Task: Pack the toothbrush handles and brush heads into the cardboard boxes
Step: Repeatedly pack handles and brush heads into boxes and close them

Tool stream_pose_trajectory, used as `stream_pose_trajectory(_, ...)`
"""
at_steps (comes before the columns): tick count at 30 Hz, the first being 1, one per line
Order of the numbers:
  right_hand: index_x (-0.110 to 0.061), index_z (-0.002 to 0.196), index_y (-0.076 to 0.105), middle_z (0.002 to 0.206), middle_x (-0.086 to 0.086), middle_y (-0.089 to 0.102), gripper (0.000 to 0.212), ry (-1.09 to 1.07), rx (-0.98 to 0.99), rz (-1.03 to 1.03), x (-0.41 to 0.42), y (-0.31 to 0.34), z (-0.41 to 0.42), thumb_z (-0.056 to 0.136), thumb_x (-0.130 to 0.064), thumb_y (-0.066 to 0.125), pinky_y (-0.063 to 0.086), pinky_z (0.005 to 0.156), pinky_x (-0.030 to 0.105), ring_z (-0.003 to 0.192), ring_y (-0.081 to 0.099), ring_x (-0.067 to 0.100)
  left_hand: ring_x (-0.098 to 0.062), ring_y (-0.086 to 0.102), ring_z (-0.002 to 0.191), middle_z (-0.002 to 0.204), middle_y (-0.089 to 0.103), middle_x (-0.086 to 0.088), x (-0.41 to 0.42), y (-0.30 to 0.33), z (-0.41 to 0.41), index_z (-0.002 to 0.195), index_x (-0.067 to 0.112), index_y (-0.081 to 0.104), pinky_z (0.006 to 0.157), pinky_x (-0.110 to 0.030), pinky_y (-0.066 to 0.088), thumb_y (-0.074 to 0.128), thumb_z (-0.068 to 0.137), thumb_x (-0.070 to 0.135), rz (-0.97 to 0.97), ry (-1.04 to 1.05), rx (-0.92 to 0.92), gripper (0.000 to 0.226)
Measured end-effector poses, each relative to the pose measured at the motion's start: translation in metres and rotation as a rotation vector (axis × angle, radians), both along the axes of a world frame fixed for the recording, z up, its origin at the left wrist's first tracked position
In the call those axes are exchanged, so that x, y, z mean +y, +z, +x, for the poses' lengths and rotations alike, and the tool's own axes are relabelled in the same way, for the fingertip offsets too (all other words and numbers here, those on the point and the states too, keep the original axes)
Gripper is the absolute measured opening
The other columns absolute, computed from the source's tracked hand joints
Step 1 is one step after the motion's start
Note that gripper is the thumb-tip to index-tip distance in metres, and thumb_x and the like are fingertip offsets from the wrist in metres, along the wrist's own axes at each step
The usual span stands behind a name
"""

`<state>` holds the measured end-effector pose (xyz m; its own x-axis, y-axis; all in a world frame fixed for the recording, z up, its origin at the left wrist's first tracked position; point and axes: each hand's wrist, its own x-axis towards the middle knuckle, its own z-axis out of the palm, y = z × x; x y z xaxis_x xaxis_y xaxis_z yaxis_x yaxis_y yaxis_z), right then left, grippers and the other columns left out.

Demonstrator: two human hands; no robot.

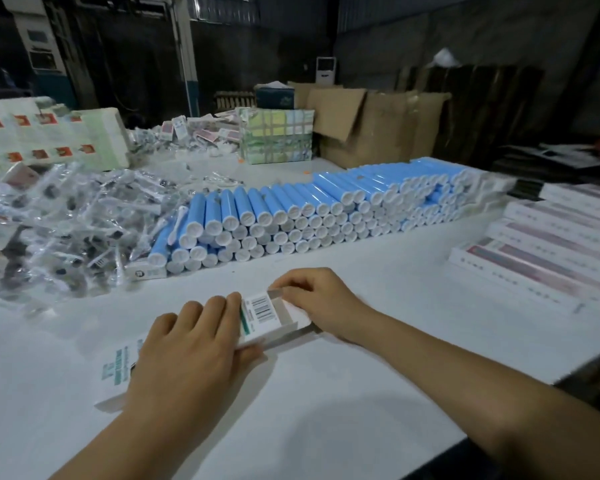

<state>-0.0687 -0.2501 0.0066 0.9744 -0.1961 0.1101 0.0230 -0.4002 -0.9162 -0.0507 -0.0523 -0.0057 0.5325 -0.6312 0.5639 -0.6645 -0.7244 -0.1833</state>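
Early days: my left hand (191,344) presses flat on one box (257,315), right hand (321,299) pinches its end flap (274,292), handles (291,216) still stacked unpacked.

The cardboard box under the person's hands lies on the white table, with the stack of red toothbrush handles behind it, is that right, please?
Not quite: the head view shows the stacked toothbrush handles are blue with white end caps, not red. The rest holds: the cardboard box lies on the white table under the left hand and right hand.
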Motion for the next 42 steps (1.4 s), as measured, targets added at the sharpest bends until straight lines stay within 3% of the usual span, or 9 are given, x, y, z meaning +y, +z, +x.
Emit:
stream_pose_trajectory(3,-0.019,0.088,0.071,0.08,-0.005,0.067,0.017,-0.081,-0.082,-0.181,-0.015,0.026,0.012,0.091,-0.015,0.055,0.046,0.066,0.021,0.068,0.058,0.003,-0.036,0.06,0.071,0.091,0.065,-0.013,0.0,-0.002,0.002,0.112,-0.003,0.066,0.057,-0.044,0.047,0.037,0.082,0.053,-0.015,-0.026,-0.02,0.07)
stream_pose_trajectory(8,0.001,0.091,0.063,0.099,0.018,0.063,0.023,-0.336,-0.177,-0.775,-0.063,0.098,0.084,0.091,-0.008,0.042,0.045,0.072,0.036,0.087,0.055,0.03,-0.034,0.061,0.069,0.088,0.065,-0.012,-0.003,-0.004,0.005,0.108,-0.003,0.067,0.055,-0.042,0.047,0.039,0.079,0.053,-0.024,-0.049,-0.023,0.07)
stream_pose_trajectory(12,-0.001,0.112,0.057,0.124,0.02,0.05,0.025,-0.495,0.111,-1.09,-0.103,0.112,0.139,0.091,-0.007,0.044,0.042,0.082,0.034,0.111,0.051,0.035,-0.032,0.061,0.068,0.086,0.065,-0.009,-0.004,-0.004,0.006,0.108,-0.001,0.068,0.055,-0.04,0.049,0.039,0.077,0.056,-0.003,-0.029,0.012,0.071)
stream_pose_trajectory(24,-0.007,0.108,0.06,0.114,0.01,0.059,0.021,-0.408,0.454,-1.482,-0.113,0.1,0.176,0.094,-0.012,0.045,0.042,0.068,0.032,0.1,0.058,0.028,-0.027,0.059,0.067,0.085,0.064,-0.004,-0.005,0.001,0.006,0.11,0.004,0.068,0.056,-0.037,0.049,0.038,0.079,0.055,0.04,-0.02,0.038,0.067)
stream_pose_trajectory(32,-0.007,0.085,0.052,0.095,0.009,0.056,0.013,-0.448,0.371,-1.229,-0.096,0.115,0.156,0.087,-0.02,0.055,0.033,0.05,0.026,0.064,0.045,0.019,-0.026,0.06,0.074,0.091,0.064,-0.002,-0.002,0.006,0.001,0.115,0.008,0.066,0.058,-0.038,0.05,0.045,0.081,0.058,0.075,0.012,0.085,0.064)
stream_pose_trajectory(34,-0.002,0.118,0.047,0.091,0.009,0.051,0.04,-0.503,0.19,-0.933,-0.09,0.119,0.144,0.085,-0.021,0.061,0.038,0.051,0.029,0.067,0.047,0.021,-0.025,0.06,0.074,0.092,0.064,-0.001,0.0,0.006,0.002,0.115,0.008,0.066,0.059,-0.039,0.05,0.061,0.076,0.058,0.049,0.024,0.093,0.064)
stream_pose_trajectory(36,-0.018,0.15,0.008,0.083,0.007,0.05,0.085,-0.467,0.018,-0.47,-0.076,0.122,0.12,0.085,-0.016,0.062,0.048,0.05,0.034,0.06,0.053,0.024,-0.025,0.06,0.077,0.095,0.064,-0.001,0.001,0.007,0.003,0.117,0.008,0.064,0.062,-0.039,0.049,0.066,0.074,0.059,0.029,0.052,0.133,0.066)
stream_pose_trajectory(39,-0.039,0.149,-0.003,0.084,0.015,0.058,0.096,-0.292,-0.181,0.131,-0.049,0.109,0.066,0.084,-0.006,0.06,0.047,0.04,0.028,0.039,0.055,0.02,-0.024,0.053,0.1,0.118,0.055,0.001,0.002,0.011,0.001,0.138,0.014,0.044,0.081,-0.038,0.042,0.043,0.087,0.064,0.037,0.108,0.222,0.071)
stream_pose_trajectory(42,-0.043,0.146,0.009,0.062,0.009,0.065,0.09,-0.25,-0.294,0.383,-0.022,0.069,0.02,0.085,-0.001,0.06,0.047,0.039,0.027,0.037,0.053,0.019,-0.023,0.046,0.11,0.128,0.047,0.004,0.003,0.009,0.002,0.144,0.017,0.03,0.088,-0.037,0.035,0.03,0.09,0.065,0.024,0.13,0.213,0.072)
